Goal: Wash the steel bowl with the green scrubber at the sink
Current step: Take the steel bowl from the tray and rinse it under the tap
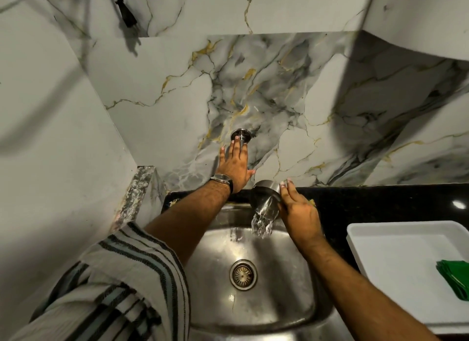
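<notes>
My right hand (pixel 298 211) holds the small steel bowl (pixel 265 192) tilted over the steel sink (pixel 286 264), and water pours out of the bowl into the basin. My left hand (pixel 234 164), a watch on its wrist, reaches up with flat fingers resting on the chrome tap fitting (pixel 240 135) on the marble wall. The green scrubber (pixel 454 278) lies in the white tray (pixel 396 247) at the right, away from both hands.
A black countertop (pixel 380 201) runs behind and to the right of the sink. The round drain (pixel 243 274) sits in the basin's middle. A black plug and cord (pixel 125 12) hang on the wall at the upper left. A marble ledge (pixel 139 188) stands left of the sink.
</notes>
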`<state>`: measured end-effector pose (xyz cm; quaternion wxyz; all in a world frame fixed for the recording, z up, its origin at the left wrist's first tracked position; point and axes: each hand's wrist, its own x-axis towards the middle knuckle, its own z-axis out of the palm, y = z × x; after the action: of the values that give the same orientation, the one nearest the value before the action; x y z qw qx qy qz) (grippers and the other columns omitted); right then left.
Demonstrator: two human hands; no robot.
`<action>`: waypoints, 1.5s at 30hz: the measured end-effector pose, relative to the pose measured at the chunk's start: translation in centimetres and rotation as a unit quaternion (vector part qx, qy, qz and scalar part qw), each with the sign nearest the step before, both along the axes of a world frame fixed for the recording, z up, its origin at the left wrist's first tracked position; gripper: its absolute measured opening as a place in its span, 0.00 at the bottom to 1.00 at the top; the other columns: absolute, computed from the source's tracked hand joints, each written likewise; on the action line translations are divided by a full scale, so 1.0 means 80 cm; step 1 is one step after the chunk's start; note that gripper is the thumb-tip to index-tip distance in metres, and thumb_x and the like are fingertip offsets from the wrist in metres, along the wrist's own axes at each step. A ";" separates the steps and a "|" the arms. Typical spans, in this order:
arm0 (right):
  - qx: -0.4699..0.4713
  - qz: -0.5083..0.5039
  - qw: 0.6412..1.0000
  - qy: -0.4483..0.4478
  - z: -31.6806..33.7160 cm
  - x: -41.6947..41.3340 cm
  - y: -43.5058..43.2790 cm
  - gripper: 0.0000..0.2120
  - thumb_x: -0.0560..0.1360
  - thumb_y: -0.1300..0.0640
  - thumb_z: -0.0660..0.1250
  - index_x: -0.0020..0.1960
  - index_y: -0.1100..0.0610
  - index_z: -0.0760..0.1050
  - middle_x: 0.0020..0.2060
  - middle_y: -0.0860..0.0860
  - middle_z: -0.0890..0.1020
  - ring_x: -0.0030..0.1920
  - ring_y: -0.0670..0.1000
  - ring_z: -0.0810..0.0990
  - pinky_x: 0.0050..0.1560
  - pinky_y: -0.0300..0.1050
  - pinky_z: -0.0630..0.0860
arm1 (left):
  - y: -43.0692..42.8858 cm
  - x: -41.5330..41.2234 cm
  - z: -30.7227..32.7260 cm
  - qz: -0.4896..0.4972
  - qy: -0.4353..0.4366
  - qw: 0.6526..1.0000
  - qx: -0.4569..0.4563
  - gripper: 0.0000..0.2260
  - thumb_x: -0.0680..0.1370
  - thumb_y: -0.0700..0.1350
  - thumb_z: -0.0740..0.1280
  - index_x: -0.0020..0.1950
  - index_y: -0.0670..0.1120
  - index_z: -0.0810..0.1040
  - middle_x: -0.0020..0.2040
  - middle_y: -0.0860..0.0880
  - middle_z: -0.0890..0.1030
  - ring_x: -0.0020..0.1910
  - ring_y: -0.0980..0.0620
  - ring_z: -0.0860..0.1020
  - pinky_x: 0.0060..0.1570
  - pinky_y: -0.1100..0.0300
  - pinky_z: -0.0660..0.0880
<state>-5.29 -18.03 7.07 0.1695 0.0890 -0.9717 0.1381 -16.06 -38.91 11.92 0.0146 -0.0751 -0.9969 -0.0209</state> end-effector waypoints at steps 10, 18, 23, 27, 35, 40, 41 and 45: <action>0.073 0.078 0.965 0.241 0.040 0.003 0.004 0.28 0.76 0.66 0.77 0.75 0.64 0.76 0.75 0.62 0.77 0.45 0.55 0.86 0.38 0.48 0.86 | -0.001 0.008 0.009 -0.009 -0.032 0.999 0.017 0.41 0.86 0.53 0.63 0.87 0.40 0.40 0.87 0.37 0.38 0.87 0.38 0.40 0.84 0.34 0.43; 0.062 0.086 0.945 0.309 0.052 0.004 -0.002 0.22 0.79 0.65 0.75 0.73 0.64 0.79 0.73 0.62 0.79 0.43 0.53 0.86 0.40 0.47 0.86 | -0.004 0.008 0.008 -0.020 -0.042 0.999 0.011 0.55 0.78 0.47 0.77 0.86 0.39 0.37 0.87 0.36 0.37 0.87 0.37 0.38 0.84 0.34 0.42; 0.015 0.021 0.982 0.188 0.037 0.003 -0.011 0.26 0.79 0.59 0.76 0.75 0.59 0.78 0.73 0.59 0.79 0.51 0.55 0.88 0.48 0.48 0.87 | 0.000 0.007 0.009 -0.011 -0.028 0.999 0.021 0.43 0.85 0.55 0.65 0.87 0.40 0.40 0.88 0.38 0.40 0.87 0.39 0.41 0.85 0.35 0.43; -0.183 -0.139 0.965 -0.123 0.016 -0.008 -0.014 0.15 0.79 0.53 0.72 0.63 0.56 0.87 0.48 0.58 0.90 0.47 0.60 0.88 0.53 0.49 0.85 | 0.002 0.011 0.009 -0.003 -0.011 1.000 0.013 0.42 0.86 0.59 0.61 0.87 0.40 0.42 0.88 0.38 0.42 0.88 0.40 0.43 0.85 0.35 0.45; -0.505 -0.243 0.746 -0.360 -0.043 -0.005 0.000 0.11 0.79 0.63 0.73 0.56 0.70 0.83 0.50 0.67 0.87 0.44 0.64 0.90 0.43 0.53 0.89 | 0.009 0.013 0.007 0.016 0.007 1.000 0.007 0.41 0.86 0.60 0.61 0.87 0.39 0.42 0.88 0.37 0.42 0.88 0.39 0.43 0.85 0.36 0.45; -0.490 -0.247 0.757 -0.354 -0.039 -0.001 0.001 0.10 0.81 0.63 0.71 0.58 0.69 0.82 0.52 0.66 0.87 0.47 0.64 0.90 0.44 0.53 0.89 | 0.016 0.018 0.006 0.045 0.008 0.999 0.009 0.42 0.86 0.61 0.61 0.87 0.41 0.42 0.87 0.36 0.41 0.87 0.36 0.43 0.85 0.35 0.46; -0.483 -0.249 0.764 -0.348 -0.037 0.001 0.001 0.10 0.81 0.62 0.71 0.57 0.69 0.83 0.51 0.65 0.87 0.45 0.63 0.90 0.47 0.56 0.89 | 0.018 0.018 0.006 0.049 0.008 0.999 0.014 0.42 0.86 0.61 0.61 0.87 0.41 0.41 0.87 0.36 0.40 0.87 0.36 0.42 0.85 0.36 0.46; -0.475 -0.235 0.781 -0.330 -0.028 0.006 0.005 0.10 0.82 0.61 0.70 0.54 0.69 0.84 0.47 0.66 0.88 0.45 0.66 0.90 0.51 0.60 0.89 | 0.024 0.024 0.005 0.084 0.020 0.994 0.061 0.44 0.85 0.61 0.63 0.87 0.41 0.40 0.88 0.37 0.41 0.87 0.38 0.42 0.85 0.37 0.43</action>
<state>-4.81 -17.63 4.86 -0.1135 -0.2852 -0.7705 0.5586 -14.14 -36.99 12.30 0.0407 0.0098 -0.9960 -0.0785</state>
